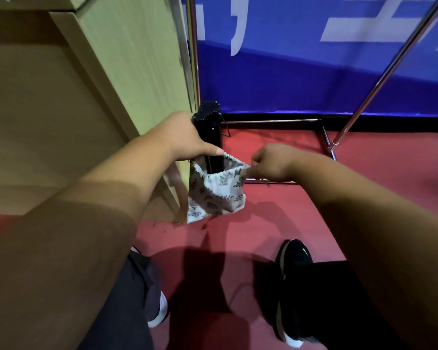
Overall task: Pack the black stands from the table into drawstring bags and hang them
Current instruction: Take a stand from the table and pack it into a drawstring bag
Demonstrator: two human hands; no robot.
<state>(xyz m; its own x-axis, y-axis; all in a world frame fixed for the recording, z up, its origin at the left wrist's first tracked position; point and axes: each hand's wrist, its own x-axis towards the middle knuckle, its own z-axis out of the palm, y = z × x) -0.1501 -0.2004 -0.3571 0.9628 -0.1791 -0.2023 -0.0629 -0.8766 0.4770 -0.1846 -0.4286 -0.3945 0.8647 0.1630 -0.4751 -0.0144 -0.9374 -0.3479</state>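
Now, left hand (185,140): fingers curled round the black stand (211,137), upright, its lower end inside the bag's open mouth.
Right hand (271,162): pinches the drawstring bag (216,194) at its right rim.
Far right: metal rack (325,137) on red floor (364,173).

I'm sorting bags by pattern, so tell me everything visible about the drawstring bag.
The drawstring bag is pale cloth printed with dark leaf sprigs, its gathered mouth pulled open. It hangs above the red floor. A black stand, gripped by the left hand, sticks upright into it; the right hand pinches its right rim.
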